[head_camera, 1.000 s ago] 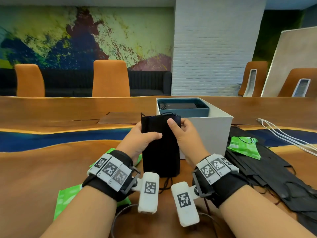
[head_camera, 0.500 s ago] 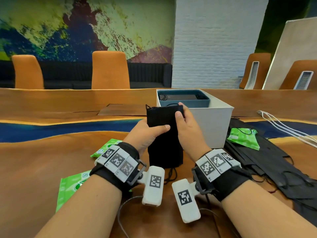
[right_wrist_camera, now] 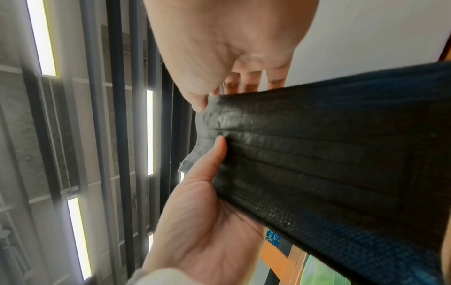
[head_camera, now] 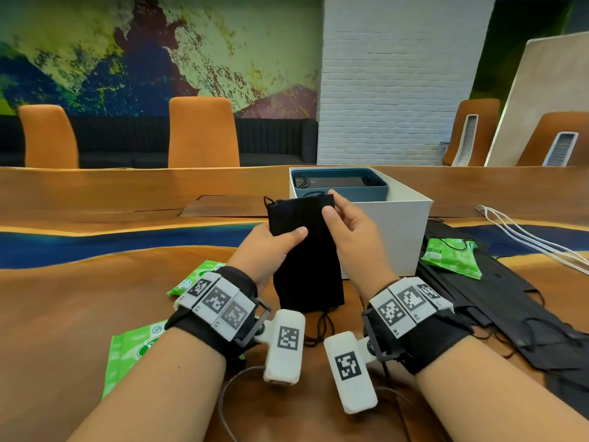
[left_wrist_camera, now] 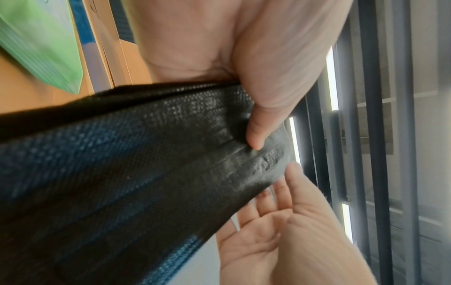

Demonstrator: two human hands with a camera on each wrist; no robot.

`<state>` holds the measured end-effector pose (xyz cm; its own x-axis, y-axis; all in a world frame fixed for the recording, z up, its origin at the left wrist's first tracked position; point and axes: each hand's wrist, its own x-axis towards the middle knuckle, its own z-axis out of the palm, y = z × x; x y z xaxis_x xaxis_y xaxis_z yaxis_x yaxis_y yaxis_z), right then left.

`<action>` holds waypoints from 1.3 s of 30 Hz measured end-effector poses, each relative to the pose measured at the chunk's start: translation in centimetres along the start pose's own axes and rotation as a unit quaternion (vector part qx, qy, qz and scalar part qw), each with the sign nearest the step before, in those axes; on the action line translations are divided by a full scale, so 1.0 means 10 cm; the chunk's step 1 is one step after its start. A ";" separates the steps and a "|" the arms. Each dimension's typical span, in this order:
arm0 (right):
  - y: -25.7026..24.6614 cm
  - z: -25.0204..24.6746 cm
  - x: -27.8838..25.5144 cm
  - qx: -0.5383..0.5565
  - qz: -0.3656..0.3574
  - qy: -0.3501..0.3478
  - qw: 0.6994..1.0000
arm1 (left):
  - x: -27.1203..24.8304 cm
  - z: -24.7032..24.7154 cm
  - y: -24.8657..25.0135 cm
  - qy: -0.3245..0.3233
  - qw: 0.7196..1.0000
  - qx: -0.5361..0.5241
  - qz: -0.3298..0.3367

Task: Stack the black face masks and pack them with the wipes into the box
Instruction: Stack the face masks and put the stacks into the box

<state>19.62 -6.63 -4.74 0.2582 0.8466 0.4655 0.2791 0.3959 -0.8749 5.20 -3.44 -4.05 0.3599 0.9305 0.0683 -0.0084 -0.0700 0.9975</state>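
Mask stack [head_camera: 306,250] in both hands; wipes pack [head_camera: 197,277] printed "15".

Painted mural [head_camera: 127,59] in green, blue, maroon covering back wall. White brick pillar [head_camera: 395,90] standing beside it. Orange chairs [head_camera: 204,132] lining far edge of wooden surface [head_camera: 63,314]; blue band [head_camera: 95,247] running across surface. Dark sofa [head_camera: 274,138] sitting behind chairs. Ceiling light strips [right_wrist_camera: 41,38] glowing between dark beams.
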 end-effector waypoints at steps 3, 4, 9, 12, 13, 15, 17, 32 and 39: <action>0.05 -0.02 0.04 -0.022 0.031 -0.030 0.999 | 0.01 -0.04 0.02 0.012 0.999 -0.040 0.009; 0.07 -0.03 0.04 -0.023 0.044 -0.052 0.997 | 0.01 -0.06 0.03 0.021 0.998 -0.058 0.012; 0.05 -0.01 -0.02 -0.046 0.060 -0.117 0.990 | 0.05 -0.12 0.07 0.065 0.972 -0.226 -0.012; 0.05 0.01 -0.03 -0.049 0.069 -0.153 0.985 | 0.05 -0.15 0.09 0.056 0.959 -0.277 -0.011; 0.05 0.01 -0.04 -0.044 0.078 -0.164 0.982 | 0.06 -0.15 0.08 0.053 0.959 -0.278 -0.009; 0.05 0.00 -0.04 -0.032 0.092 -0.175 0.980 | 0.06 -0.13 0.08 0.058 0.960 -0.273 -0.008; 0.05 -0.01 -0.04 -0.029 0.102 -0.183 0.977 | 0.08 -0.11 0.08 0.082 0.959 -0.272 -0.007; 0.03 0.13 -0.08 0.070 0.143 -0.143 0.977 | 0.12 -0.09 0.13 0.182 0.918 -0.351 0.033; -0.01 0.04 -0.04 0.056 0.115 -0.089 0.988 | 0.11 -0.06 0.11 0.162 0.918 -0.360 0.033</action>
<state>19.13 -6.90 -4.91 0.1331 0.9642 0.2295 0.1251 0.2134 -0.9689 5.02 -2.28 -2.84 0.0416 0.9990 0.0146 -0.6775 0.0175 0.7353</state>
